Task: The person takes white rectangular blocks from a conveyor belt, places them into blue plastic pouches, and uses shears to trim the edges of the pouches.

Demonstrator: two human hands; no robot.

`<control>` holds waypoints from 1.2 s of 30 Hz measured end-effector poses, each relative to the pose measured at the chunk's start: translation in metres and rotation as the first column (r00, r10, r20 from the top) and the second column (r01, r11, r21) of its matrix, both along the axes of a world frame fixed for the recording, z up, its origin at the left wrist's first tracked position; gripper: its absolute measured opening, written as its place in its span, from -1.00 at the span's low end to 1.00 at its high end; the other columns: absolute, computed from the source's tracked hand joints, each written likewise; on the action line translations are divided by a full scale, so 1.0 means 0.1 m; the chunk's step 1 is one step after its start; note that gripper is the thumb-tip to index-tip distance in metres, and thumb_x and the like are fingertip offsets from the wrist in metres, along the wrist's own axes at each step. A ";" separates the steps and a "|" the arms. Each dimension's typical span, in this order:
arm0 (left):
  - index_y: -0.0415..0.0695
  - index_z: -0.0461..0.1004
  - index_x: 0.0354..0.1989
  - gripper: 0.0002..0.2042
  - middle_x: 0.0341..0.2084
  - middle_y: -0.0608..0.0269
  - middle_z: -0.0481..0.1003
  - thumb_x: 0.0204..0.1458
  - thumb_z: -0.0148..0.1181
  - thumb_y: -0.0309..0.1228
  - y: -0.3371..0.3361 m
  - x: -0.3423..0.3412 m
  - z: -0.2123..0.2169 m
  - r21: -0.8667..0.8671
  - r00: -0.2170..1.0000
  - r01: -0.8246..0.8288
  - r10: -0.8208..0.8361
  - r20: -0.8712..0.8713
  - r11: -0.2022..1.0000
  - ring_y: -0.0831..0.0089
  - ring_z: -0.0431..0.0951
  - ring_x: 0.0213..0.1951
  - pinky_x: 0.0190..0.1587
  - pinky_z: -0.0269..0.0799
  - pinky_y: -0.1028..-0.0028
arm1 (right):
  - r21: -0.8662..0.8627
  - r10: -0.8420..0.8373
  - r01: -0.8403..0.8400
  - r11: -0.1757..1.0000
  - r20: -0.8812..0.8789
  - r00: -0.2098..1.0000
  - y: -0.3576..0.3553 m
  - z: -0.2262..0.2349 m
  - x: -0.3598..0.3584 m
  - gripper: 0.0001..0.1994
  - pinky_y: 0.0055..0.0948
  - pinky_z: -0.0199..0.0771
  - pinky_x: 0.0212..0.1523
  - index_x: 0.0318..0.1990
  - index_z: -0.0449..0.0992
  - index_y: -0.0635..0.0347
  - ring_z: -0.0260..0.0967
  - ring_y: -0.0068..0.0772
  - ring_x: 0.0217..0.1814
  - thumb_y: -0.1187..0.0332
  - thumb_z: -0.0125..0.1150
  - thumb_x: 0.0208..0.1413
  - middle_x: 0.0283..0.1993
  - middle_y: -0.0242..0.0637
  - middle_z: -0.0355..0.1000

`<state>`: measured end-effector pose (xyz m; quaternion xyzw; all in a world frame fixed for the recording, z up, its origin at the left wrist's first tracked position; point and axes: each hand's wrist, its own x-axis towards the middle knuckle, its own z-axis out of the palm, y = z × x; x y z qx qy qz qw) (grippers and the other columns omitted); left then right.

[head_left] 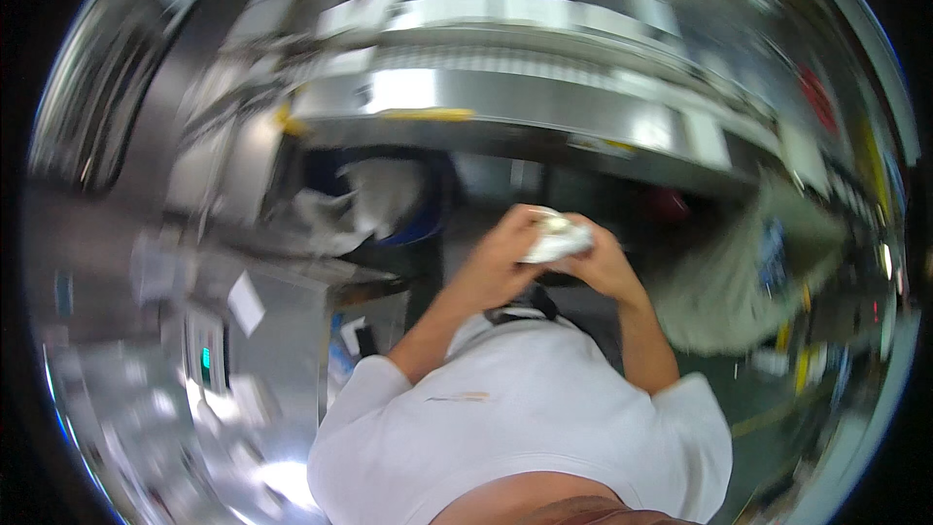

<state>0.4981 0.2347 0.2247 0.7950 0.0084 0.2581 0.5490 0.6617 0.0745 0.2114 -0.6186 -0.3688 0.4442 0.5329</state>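
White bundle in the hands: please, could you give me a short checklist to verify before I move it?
1. Left hand on the white bundle: ok, gripping its left side.
2. Right hand on it: ok, gripping its right side.
3. Bundle apart from the metal counter ahead: ok.
4. Bundle's details readable: not ok, the picture is blurred.
5. Bundle fully closed: cannot tell.

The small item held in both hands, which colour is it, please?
The small item is mostly white, though blurred; the head view shows it.
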 end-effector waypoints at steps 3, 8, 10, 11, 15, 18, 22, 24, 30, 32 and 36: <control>-0.24 0.57 0.03 -0.55 0.13 -0.01 0.45 -0.10 0.31 -0.80 0.03 0.14 0.31 0.173 0.998 0.066 -0.066 -0.002 0.983 0.02 0.53 0.14 0.15 0.51 0.27 | 0.055 -0.049 0.045 0.997 0.075 0.996 0.03 0.20 0.13 -0.48 -0.30 0.55 0.20 0.27 0.40 0.30 0.47 -0.42 0.19 0.54 0.38 0.15 0.15 -0.24 0.50; -0.26 0.55 0.07 -0.54 0.18 -0.10 0.44 -0.07 0.26 -0.81 -0.51 0.62 0.85 0.333 0.967 0.227 -0.252 0.033 0.915 -0.04 0.55 0.13 0.17 0.49 0.18 | 0.016 -0.164 0.211 0.977 -0.575 0.802 -0.88 0.75 0.31 -0.60 -0.11 0.58 0.21 0.27 0.42 0.31 0.51 -0.20 0.22 0.33 0.09 0.36 0.17 -0.10 0.51; -0.25 0.51 0.13 -0.53 0.18 -0.13 0.44 -0.02 0.25 -0.79 -0.98 0.86 1.02 -0.309 0.923 0.287 -0.348 -0.163 0.906 -0.03 0.54 0.12 0.17 0.48 0.20 | 0.019 -0.180 0.287 0.958 -0.737 0.652 -1.36 0.83 0.42 -0.39 -0.05 0.49 0.28 0.29 0.38 0.29 0.50 -0.10 0.24 -0.09 -0.05 0.41 0.22 -0.03 0.49; -0.26 0.46 0.18 -0.54 0.18 -0.15 0.44 0.05 0.23 -0.72 -1.19 0.97 1.17 -0.290 0.894 0.334 -0.399 -0.205 0.897 -0.03 0.53 0.13 0.19 0.46 0.21 | 0.046 -0.199 0.354 0.934 -0.755 0.624 -1.66 0.89 0.48 -0.36 -0.04 0.48 0.28 0.29 0.38 0.30 0.50 -0.10 0.25 -0.14 -0.06 0.40 0.21 -0.04 0.50; -0.29 0.35 0.28 -0.51 0.20 -0.21 0.41 0.15 0.24 -0.55 -1.99 1.43 1.57 0.754 0.829 0.343 -0.558 0.038 0.561 -0.12 0.44 0.21 0.31 0.37 0.19 | 0.071 -0.361 0.577 0.813 -0.717 0.597 -2.69 1.37 0.35 -0.32 -0.12 0.47 0.30 0.35 0.31 0.33 0.47 -0.15 0.27 -0.10 0.12 0.34 0.24 -0.08 0.47; -0.23 0.30 0.31 -0.35 0.33 -0.11 0.28 0.01 0.41 -0.53 -2.62 1.56 1.78 0.538 0.847 0.462 -0.530 -0.032 0.705 -0.12 0.28 0.36 0.38 0.29 0.13 | 0.117 -0.534 0.711 0.693 -0.579 0.616 -3.27 1.72 0.29 -0.27 -0.25 0.45 0.31 0.45 0.14 0.36 0.42 -0.26 0.29 0.36 0.37 0.21 0.30 -0.09 0.37; -0.16 0.11 0.46 -0.04 0.45 -0.07 0.06 -0.11 0.60 -0.34 -3.20 1.63 2.12 0.369 0.848 0.517 -0.520 -0.099 0.773 -0.06 0.14 0.46 0.46 0.15 0.13 | 0.301 -0.599 0.701 0.646 -0.369 0.711 -3.79 1.98 0.43 -0.16 -0.32 0.37 0.32 0.52 -0.06 0.31 0.34 -0.29 0.31 0.64 0.28 0.13 0.31 -0.04 0.31; -0.17 -0.01 0.51 0.11 0.49 -0.03 0.01 -0.17 0.67 -0.23 -3.36 1.64 2.12 0.231 0.878 0.471 -0.477 -0.033 0.851 0.00 0.11 0.49 0.47 0.09 0.12 | 0.321 -0.591 0.689 0.649 -0.358 0.723 -3.99 2.14 0.48 -0.16 -0.32 0.36 0.34 0.53 -0.07 0.28 0.34 -0.29 0.32 0.64 0.26 0.14 0.32 -0.04 0.31; -0.26 0.33 0.30 -0.46 0.16 0.14 0.47 0.16 0.37 -0.49 -3.90 2.05 2.21 -0.696 0.792 0.345 -0.593 -0.146 0.630 0.39 0.45 0.21 0.29 0.33 0.33 | 0.317 -0.574 0.634 0.705 -0.270 0.773 -4.40 2.43 0.81 -0.17 -0.27 0.26 0.41 0.54 -0.08 0.27 0.31 -0.27 0.38 0.65 0.20 0.14 0.35 -0.02 0.28; -0.28 0.40 0.23 -0.54 0.10 0.18 0.51 0.19 0.36 -0.48 -4.02 2.16 2.28 -0.698 0.805 0.311 -0.570 -0.168 0.645 0.45 0.50 0.13 0.24 0.38 0.38 | 0.320 -0.609 0.642 0.697 -0.207 0.765 -4.50 2.44 0.93 -0.17 -0.28 0.27 0.40 0.54 -0.05 0.26 0.31 -0.28 0.37 0.63 0.22 0.12 0.35 -0.03 0.29; -0.28 0.43 0.21 -0.57 0.06 0.21 0.53 0.19 0.35 -0.50 -4.18 2.36 2.24 -0.598 0.875 0.304 -0.466 -0.133 0.742 0.48 0.52 0.10 0.19 0.41 0.43 | 0.359 -0.713 0.679 0.640 -0.053 0.699 -4.57 2.36 1.20 -0.18 -0.30 0.33 0.35 0.51 0.03 0.28 0.34 -0.29 0.34 0.58 0.30 0.10 0.31 -0.06 0.35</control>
